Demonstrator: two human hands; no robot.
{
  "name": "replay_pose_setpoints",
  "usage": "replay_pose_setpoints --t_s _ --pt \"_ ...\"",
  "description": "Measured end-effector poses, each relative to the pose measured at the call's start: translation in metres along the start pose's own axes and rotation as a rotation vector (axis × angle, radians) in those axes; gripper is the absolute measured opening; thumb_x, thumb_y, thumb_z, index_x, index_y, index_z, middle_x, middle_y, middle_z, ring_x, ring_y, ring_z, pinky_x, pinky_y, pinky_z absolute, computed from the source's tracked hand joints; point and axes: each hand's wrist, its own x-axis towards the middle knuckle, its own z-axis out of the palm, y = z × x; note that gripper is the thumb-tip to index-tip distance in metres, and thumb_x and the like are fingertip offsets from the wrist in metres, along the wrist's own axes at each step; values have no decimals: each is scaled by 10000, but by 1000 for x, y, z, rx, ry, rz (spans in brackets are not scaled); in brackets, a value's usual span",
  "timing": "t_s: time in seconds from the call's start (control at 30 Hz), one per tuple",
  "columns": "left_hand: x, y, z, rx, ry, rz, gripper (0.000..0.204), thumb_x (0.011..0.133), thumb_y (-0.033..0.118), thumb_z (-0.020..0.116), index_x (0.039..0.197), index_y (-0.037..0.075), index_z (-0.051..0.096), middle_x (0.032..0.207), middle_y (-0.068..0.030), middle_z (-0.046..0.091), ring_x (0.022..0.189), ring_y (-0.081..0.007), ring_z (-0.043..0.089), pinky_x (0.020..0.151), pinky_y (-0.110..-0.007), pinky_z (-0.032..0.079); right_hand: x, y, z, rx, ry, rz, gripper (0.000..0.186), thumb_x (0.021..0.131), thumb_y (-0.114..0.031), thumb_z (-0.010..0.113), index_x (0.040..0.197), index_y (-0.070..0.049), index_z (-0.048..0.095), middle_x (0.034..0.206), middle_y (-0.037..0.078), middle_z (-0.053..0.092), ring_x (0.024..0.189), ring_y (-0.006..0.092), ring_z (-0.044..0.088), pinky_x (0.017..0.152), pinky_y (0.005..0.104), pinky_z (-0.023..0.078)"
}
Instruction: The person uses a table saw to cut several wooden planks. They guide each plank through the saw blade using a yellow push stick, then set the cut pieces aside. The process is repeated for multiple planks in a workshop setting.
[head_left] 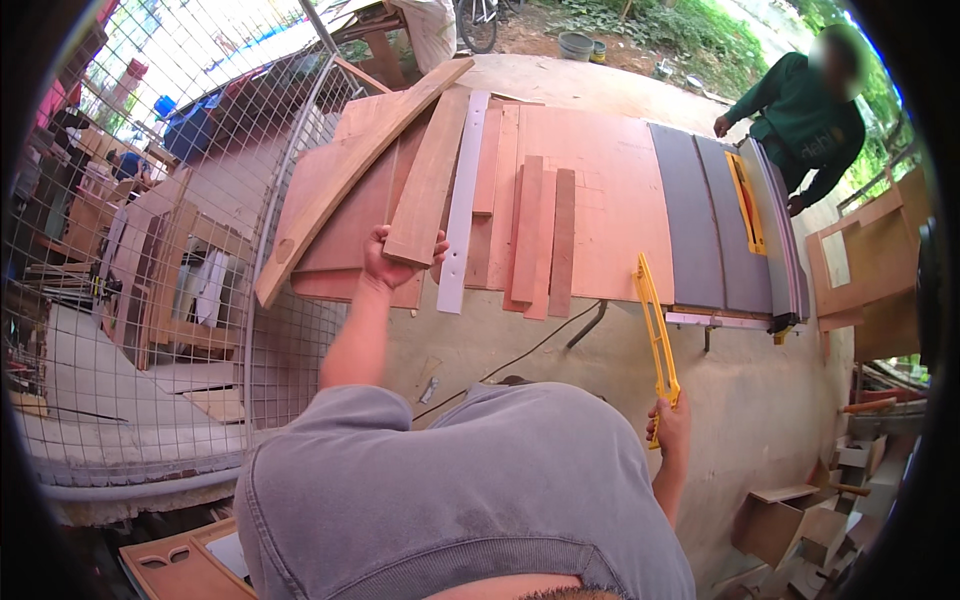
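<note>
Left hand [400, 262] grasps a wooden board [430, 190] left of the grey tabletop [688, 215], right hand [674, 422] grasps a yellow bar [666, 345] near it

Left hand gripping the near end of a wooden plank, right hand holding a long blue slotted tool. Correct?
Not quite: the head view shows the long slotted tool in the right hand is yellow, not blue. The left hand does grip the near end of a wooden plank.

From my remote seat I log: faded grey fabric shirt [520, 450], wide ribbed neckband [500, 554], darker smudge [475, 518] beside it, stitched shoulder seam [262, 500]; bare forearms [356, 340], bare left grip [382, 266], bare right grip [673, 422].
</note>
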Motion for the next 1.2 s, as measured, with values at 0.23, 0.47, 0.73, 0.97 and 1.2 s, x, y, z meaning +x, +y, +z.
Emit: replay_pose_setpoints --t_s 0.23,0.47,0.73,0.97,1.2 --pt "43 34 -55 801 938 -273 508 1008 394 647 1280 -36 634 1236 -215 699 1137 -311 692 982 -497 563 -9 2 3 -40 28 -24 264 1024 -126 515 1286 -106 494 746 54 571 469 129 520 397 301 459" --pt "36 30 -30 811 903 -156 566 961 570 659 1067 18 728 913 -120 751 776 -291 733 675 -417 588 -17 7 -6 -93 79 -25 244 1014 -122 519 1256 -94 517 747 50 573 485 121 535 404 290 460" --pt "-33 -20 81 650 681 -247 526 978 561 647 1061 47 722 834 -101 746 651 -271 723 582 -426 615 -19 42 -35 107 166 -34 251 1000 -150 546 1246 -98 538 740 34 573 496 104 531 411 284 462" --pt "44 -192 132 1258 633 246 330 904 190 756 1143 -25 677 1040 -119 747 908 -204 711 818 -362 581 -22 65 -104 180 162 -125 211 978 -138 603 1176 -70 578 750 25 581 542 109 541 483 295 472" --pt "187 -318 170 1844 927 94 441 835 214 693 1189 -45 647 1138 -234 706 1073 -333 697 910 -438 549 -30 84 -188 37 182 -185 252 983 -129 598 1220 -44 588 757 33 593 585 132 560 536 315 488"
